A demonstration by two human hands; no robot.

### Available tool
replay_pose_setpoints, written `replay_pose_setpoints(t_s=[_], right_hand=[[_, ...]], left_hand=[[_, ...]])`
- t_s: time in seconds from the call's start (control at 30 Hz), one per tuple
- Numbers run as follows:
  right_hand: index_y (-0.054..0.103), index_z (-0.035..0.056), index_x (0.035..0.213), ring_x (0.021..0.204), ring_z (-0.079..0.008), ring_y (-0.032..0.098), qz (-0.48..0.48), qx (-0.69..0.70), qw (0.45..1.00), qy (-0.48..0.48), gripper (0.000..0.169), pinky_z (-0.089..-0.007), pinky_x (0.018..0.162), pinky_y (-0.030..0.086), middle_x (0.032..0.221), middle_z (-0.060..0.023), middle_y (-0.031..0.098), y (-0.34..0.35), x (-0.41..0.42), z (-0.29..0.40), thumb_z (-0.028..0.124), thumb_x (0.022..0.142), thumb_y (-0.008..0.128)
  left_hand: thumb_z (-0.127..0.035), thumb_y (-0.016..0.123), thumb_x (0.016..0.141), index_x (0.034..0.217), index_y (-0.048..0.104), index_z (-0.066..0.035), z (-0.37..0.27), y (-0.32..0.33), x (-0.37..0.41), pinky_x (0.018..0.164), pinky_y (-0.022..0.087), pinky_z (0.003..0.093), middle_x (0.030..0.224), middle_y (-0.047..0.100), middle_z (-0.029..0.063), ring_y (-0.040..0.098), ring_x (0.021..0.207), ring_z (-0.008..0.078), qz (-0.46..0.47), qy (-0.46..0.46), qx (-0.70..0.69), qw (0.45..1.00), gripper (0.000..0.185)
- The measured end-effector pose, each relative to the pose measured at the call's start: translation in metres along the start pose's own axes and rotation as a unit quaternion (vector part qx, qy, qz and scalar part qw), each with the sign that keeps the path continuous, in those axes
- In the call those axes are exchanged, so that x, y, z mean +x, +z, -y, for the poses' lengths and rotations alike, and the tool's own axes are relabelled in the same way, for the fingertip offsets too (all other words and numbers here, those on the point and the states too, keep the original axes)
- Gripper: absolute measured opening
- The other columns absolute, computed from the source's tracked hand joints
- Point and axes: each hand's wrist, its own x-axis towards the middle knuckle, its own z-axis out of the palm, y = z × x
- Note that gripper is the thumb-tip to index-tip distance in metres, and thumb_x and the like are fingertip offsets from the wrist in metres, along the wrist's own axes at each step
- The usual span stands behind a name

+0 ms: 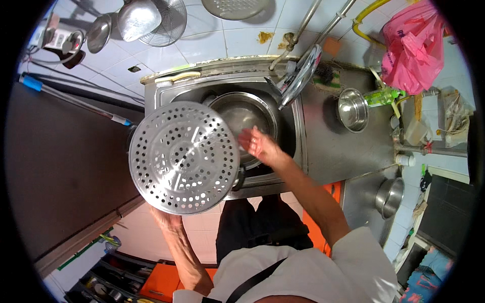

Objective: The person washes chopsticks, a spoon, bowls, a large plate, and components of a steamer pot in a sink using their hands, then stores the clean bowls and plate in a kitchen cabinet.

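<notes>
A round perforated metal steamer plate (184, 157), wet and shiny, is held up at the left over the sink's front left part. My left hand (166, 219) is beneath its near edge, with the fingers hidden by the plate. To the right of the plate, my right hand (257, 144) is slightly blurred, its fingers apart, over a round metal pot (274, 121) in the sink. Nothing shows in that hand. The plate covers part of the pot. A metal faucet (291, 81) stands behind and to the right of the pot.
A brush (178, 77) lies on the sink's back rim (227, 72). Right of the sink are a small metal bowl (353, 110), a scouring pad (331, 80) and a green bottle (384, 97). A pink plastic bag (413, 49) hangs at upper right. Another metal bowl (390, 199) sits farther right.
</notes>
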Motion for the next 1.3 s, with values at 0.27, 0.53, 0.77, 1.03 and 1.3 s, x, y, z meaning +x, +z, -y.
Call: replay_pose_setpoints(t_s=[0.27,0.53,0.77,1.03,1.3], right_hand=[[0.068,0.0056,0.103,0.082,-0.0222,0.065,-0.204,-0.099,0.961,-0.157,0.032,-0.0383,0.075,0.054,0.095,-0.0077,0.07,-0.15,0.178,-0.031,0.034,0.101,0.054],[0.067,0.0028,0.115,0.121,-0.0331,0.059,0.056,-0.179,0.933,-0.309,0.033,-0.0478,0.101,0.05,0.131,-0.0204,0.061,0.14,-0.01,0.001,0.029,0.105,0.051],[0.017,0.0073,0.16,0.153,-0.0386,0.015,0.03,-0.66,0.569,-0.49,0.074,-0.051,0.124,0.015,0.165,-0.0221,0.012,0.218,-0.044,-0.014,0.047,0.103,0.043],[0.02,0.002,0.158,0.152,-0.0383,0.017,-0.032,-0.608,0.729,-0.313,0.081,-0.0443,0.125,0.016,0.164,-0.0227,0.019,0.1,0.029,0.042,0.061,0.103,0.023],[0.027,0.0023,0.155,0.152,-0.0397,0.015,0.087,-0.768,0.47,-0.426,0.074,-0.0563,0.124,0.011,0.163,-0.0266,0.015,0.185,-0.089,-0.03,0.05,0.101,0.043]], left_hand=[[-0.047,0.05,0.104,0.145,0.046,-0.011,-0.013,0.034,0.006,0.104,0.051,0.0449,0.14,0.054,0.0136,0.055,0.126,0.0298,-0.031,0.072,0.08,0.994,0.055],[-0.05,0.047,0.104,0.14,0.048,-0.003,0.021,0.06,-0.006,0.102,0.05,0.0437,0.134,0.058,0.012,0.06,0.118,0.0254,-0.071,0.058,0.111,0.99,0.058],[-0.053,0.047,0.103,0.142,0.046,-0.005,0.044,0.097,-0.018,0.107,0.045,0.0501,0.138,0.053,0.0158,0.054,0.125,0.033,-0.006,0.06,0.115,0.991,0.061],[-0.053,0.053,0.101,0.141,0.048,-0.003,0.035,0.081,-0.02,0.108,0.043,0.0506,0.14,0.053,0.0133,0.053,0.125,0.0296,-0.013,0.058,0.092,0.994,0.064],[-0.054,0.048,0.103,0.145,0.046,-0.006,0.048,0.065,-0.016,0.111,0.04,0.0496,0.143,0.052,0.0118,0.051,0.13,0.0282,0.037,0.021,0.057,0.997,0.063]])
